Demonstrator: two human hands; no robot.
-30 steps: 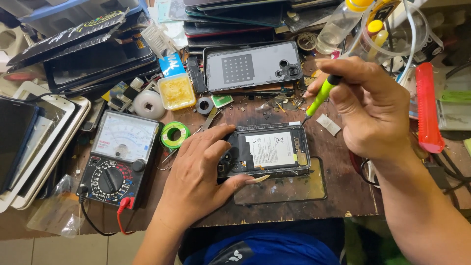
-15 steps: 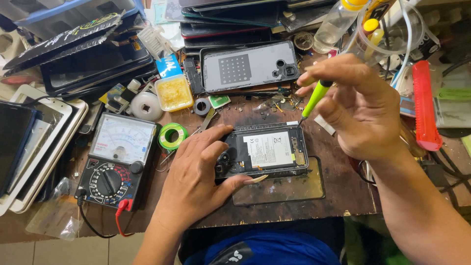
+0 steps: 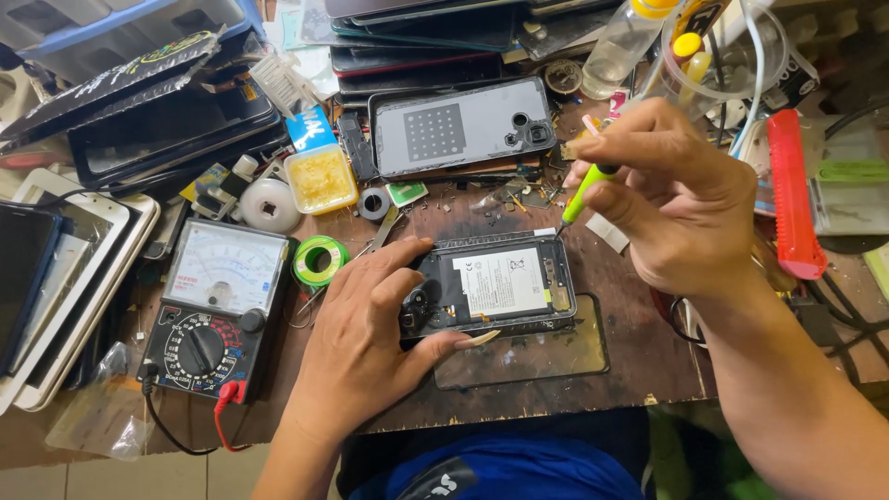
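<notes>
Left hand (image 3: pixel 366 347): closed on the near end of the opened phone (image 3: pixel 491 289), thumb along its front edge; phone lies flat on the wooden bench (image 3: pixel 639 366)
Right hand (image 3: pixel 676 204): pinching a green screwdriver (image 3: pixel 583 196), tip at the phone's far corner
Beside: multimeter (image 3: pixel 215 310), left of the phone

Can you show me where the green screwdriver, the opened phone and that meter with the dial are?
green screwdriver (image 3: pixel 582 196): head view, on its green handle below the right hand's fingers.
opened phone (image 3: pixel 505 282): head view, on the white battery label.
meter with the dial (image 3: pixel 225 268): head view, on its white scale window.
</notes>
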